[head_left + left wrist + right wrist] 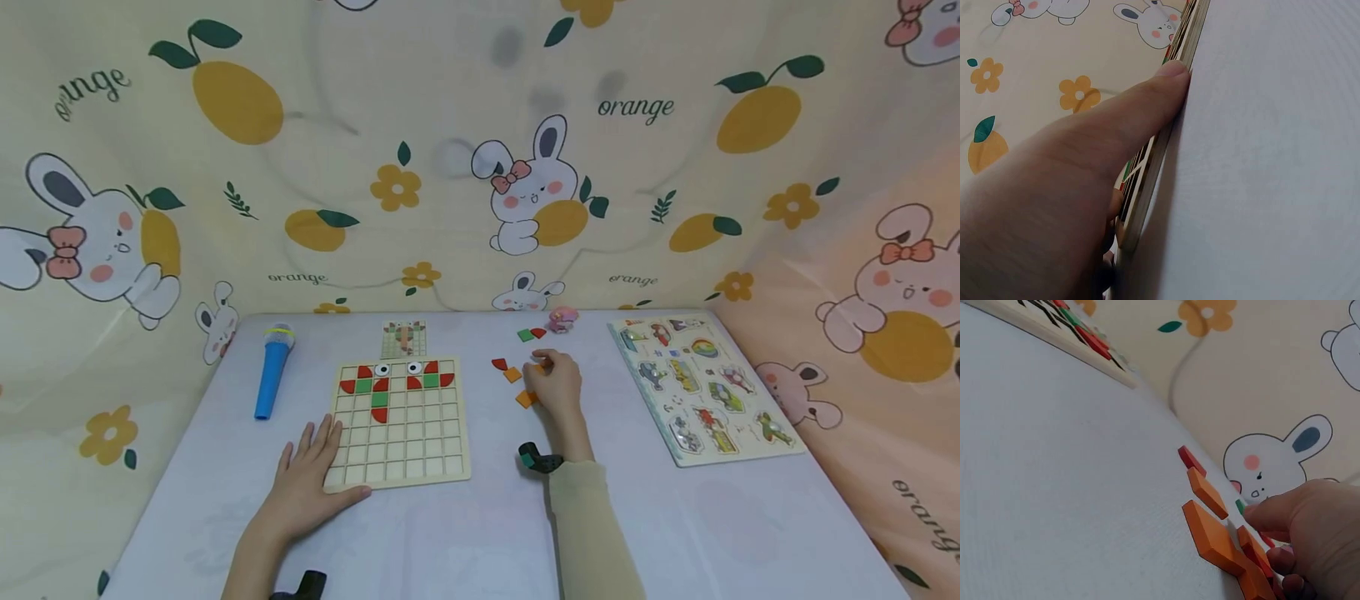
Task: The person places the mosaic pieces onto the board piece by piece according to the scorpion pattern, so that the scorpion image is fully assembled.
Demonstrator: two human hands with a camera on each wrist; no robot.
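My left hand (303, 479) lies with fingers spread at the near left corner of a wooden grid board (420, 433). Its thumb (1141, 103) presses on the board's near edge. Red quarter-round pieces, green squares and two eye pieces (415, 367) sit in the board's upper cells. Over a scatter of loose pieces right of the board is my right hand (557, 387), thumb and fingers bent downward. Orange pieces (1213, 537) and a red piece (1192, 460) lie beside and below its fingers. Whether the fingertips pinch a piece is hidden.
A pattern card (404, 339) lies behind the board. To the left is a blue toy microphone (273, 375). Farther back are a green square (524, 336) and a pink figurine (562, 318). A picture puzzle board (705, 392) lies at the right.
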